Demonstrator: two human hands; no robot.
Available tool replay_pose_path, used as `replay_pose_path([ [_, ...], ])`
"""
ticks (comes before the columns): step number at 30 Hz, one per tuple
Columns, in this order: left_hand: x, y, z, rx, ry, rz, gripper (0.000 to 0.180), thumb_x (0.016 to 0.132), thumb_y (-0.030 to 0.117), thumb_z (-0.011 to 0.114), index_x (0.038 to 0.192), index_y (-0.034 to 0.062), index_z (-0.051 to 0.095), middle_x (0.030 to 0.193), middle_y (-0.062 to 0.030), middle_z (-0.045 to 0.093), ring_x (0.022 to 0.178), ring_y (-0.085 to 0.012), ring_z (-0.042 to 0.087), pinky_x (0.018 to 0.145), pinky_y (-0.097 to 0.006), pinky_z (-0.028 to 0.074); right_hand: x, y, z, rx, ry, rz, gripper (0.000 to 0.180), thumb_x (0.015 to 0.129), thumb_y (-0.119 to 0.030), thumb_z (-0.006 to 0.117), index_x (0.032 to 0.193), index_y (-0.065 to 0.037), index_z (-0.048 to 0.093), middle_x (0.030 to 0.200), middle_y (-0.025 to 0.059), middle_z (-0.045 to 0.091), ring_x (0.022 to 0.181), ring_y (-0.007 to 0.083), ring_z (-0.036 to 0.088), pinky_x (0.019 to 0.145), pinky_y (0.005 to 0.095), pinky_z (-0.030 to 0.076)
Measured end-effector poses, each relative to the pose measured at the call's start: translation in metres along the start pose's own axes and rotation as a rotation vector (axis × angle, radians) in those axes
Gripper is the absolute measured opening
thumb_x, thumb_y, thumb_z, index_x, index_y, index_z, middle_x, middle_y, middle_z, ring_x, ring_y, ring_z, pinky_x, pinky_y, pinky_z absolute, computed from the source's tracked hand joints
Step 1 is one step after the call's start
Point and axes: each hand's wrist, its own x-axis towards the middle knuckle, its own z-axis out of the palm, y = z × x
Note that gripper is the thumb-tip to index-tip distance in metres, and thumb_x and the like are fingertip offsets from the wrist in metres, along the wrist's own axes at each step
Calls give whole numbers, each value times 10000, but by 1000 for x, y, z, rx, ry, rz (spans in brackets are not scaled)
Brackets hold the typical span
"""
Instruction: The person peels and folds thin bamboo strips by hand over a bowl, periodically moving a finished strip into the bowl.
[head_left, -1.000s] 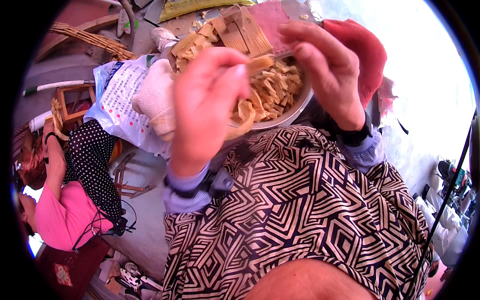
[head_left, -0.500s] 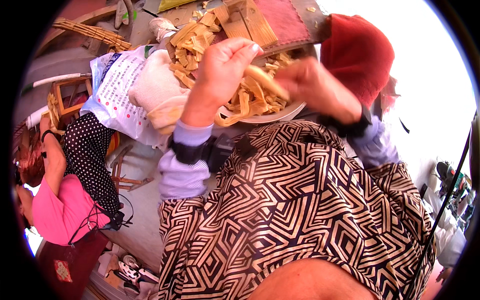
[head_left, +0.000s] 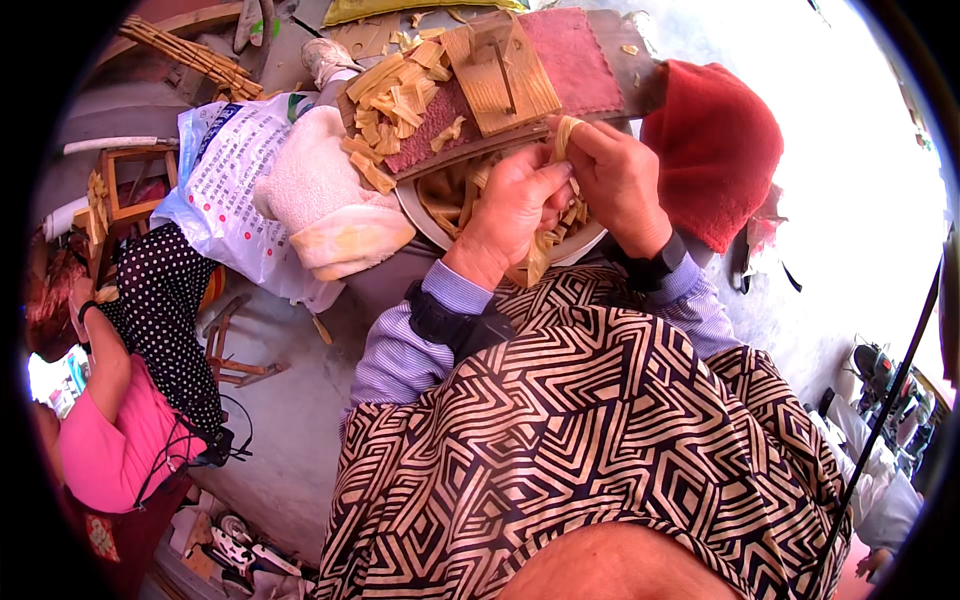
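Over a white-rimmed basin (head_left: 580, 245) of tan strips, my two hands come together. My right hand (head_left: 625, 185) is closed, pinching a flat tan strip (head_left: 563, 138) that bends up in a loop at its fingertips. My left hand (head_left: 508, 210) is closed too, thumb and fingers on the lower part of the same strip. Below the hands hangs a broader tan piece (head_left: 537, 262); whether it belongs to that strip I cannot tell. Just beyond, a wooden block (head_left: 480, 95) with a thin metal blade stands on a board, beside a heap of short strips (head_left: 392, 100).
The board (head_left: 640, 85) carries a red cloth (head_left: 565, 60). A red cover (head_left: 715, 150) lies to the right, a pale towel (head_left: 330, 190) and white plastic bag (head_left: 240, 180) to the left. A person in pink (head_left: 120, 430) sits at far left. Bundled sticks (head_left: 195, 65) lie behind.
My hands were apart, the right one blurred, with a strip between them over the basin. Now they have drawn close together, and the strip is looped up at the right fingertips.
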Motion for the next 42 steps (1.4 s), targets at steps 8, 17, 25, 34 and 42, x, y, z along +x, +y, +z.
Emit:
replay_pose_path([
  [8,4,-7,-24,1153,218,733,120,878,84,574,988,49,606,762,-39,575,652,-184,562,560,-305,465,-8,16,7,81,-197,88,140,864,-192,625,923,-92,703,826,78,645,688,211,613,614,313,487],
  [17,-3,8,-12,1236,273,1078,281,745,30,679,1025,57,669,1056,-62,647,936,-263,565,810,-329,481,-8,9,4,1473,-589,888,273,960,-279,554,1030,-34,654,1004,39,652,920,120,588,841,296,467],
  [25,-27,24,4,1181,150,816,354,819,0,611,1169,13,559,1216,-162,563,1098,-293,545,940,-350,443,-6,-5,-2,1553,-507,846,150,902,-106,589,1001,-23,664,1131,43,601,1013,148,561,856,291,462],
  [34,-5,20,14,1239,430,824,162,863,87,604,967,-27,553,832,-134,584,742,-253,590,671,-355,474,1,-17,-4,338,45,57,131,739,33,661,864,-8,672,1111,104,556,1027,244,520,845,304,447],
  [42,-34,16,15,196,142,101,205,984,230,495,975,47,586,691,50,488,507,-2,375,449,-134,276,0,-17,-3,708,180,231,113,777,53,664,884,16,676,1143,73,522,1063,172,514,854,266,450],
])
